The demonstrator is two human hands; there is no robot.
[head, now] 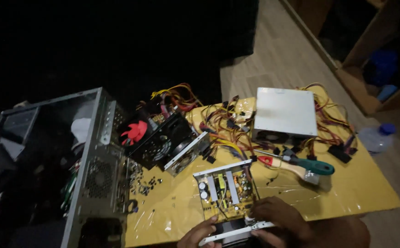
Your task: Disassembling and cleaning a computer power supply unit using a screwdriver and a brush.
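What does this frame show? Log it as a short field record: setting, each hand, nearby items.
setting: yellow table on a wood floor, dim light
left hand: left hand at the near edge of an opened power supply unit, gripping its metal frame
right hand: right hand on the same unit's near right corner
unit state: lid off, circuit board showing
nearby: screwdriver with green handle, brush, closed grey power supply, black unit with red fan, computer case, loose screws, plastic bottle
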